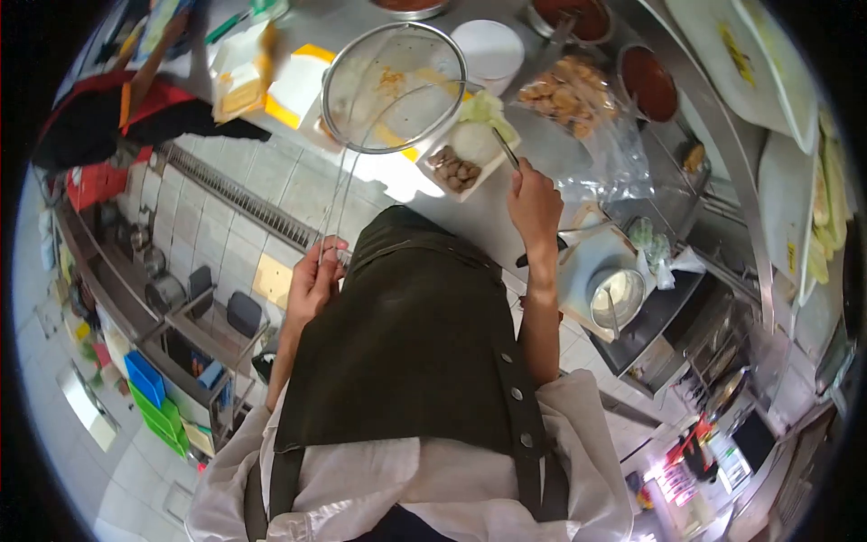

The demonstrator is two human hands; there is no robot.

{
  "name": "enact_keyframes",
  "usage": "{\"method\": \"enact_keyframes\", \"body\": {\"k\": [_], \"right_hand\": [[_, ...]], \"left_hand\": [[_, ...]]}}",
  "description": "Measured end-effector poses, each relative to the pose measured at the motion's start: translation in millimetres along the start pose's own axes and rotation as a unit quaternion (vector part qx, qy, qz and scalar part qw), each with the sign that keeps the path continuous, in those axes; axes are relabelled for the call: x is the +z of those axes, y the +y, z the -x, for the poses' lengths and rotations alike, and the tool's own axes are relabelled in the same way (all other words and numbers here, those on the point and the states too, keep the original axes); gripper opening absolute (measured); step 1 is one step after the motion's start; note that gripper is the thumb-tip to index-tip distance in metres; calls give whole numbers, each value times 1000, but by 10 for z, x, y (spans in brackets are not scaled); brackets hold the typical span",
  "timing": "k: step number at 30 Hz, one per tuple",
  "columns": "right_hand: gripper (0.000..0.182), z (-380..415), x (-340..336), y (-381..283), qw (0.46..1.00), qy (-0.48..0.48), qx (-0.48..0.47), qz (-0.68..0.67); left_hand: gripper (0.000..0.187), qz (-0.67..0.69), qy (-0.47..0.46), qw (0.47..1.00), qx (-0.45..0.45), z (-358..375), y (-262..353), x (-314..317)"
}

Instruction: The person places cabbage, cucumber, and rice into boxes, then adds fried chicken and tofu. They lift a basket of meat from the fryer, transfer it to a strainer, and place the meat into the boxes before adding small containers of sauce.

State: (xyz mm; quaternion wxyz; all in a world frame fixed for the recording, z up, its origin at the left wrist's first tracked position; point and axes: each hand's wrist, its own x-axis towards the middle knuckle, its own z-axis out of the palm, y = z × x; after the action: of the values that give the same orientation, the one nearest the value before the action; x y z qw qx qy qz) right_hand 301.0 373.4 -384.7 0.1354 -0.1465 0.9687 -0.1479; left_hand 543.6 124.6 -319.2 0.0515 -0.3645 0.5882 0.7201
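My left hand is closed on the long wire handle of a round mesh strainer. The strainer's bowl is over the counter, above yellow and white boxes, with some orange bits seen in or through its mesh. My right hand is closed around a thin metal utensil, whose tip points at a square white container. In that container are brown pieces, a rounded white portion and pale green leaves.
A white tub stands beyond the strainer. A plastic bag of tan pieces lies right of the container, near bowls of red sauce. A metal bowl with white cream sits at right. Another person's arm is at upper left.
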Motion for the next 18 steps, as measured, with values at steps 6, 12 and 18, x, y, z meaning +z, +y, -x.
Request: {"method": "enact_keyframes", "body": {"k": [6,12,18], "right_hand": [[27,508,-897,884,972,109,190,-87],[31,670,-922,2688,926,288,242,-28],[40,1216,-968,2937,916,195,344,-69]], "left_hand": [[21,-181,-222,958,15,-426,799,651],[26,-149,-473,858,-132,-840,878,2255],[27,-97,-538,829,-123,-1560,57,4122]]}}
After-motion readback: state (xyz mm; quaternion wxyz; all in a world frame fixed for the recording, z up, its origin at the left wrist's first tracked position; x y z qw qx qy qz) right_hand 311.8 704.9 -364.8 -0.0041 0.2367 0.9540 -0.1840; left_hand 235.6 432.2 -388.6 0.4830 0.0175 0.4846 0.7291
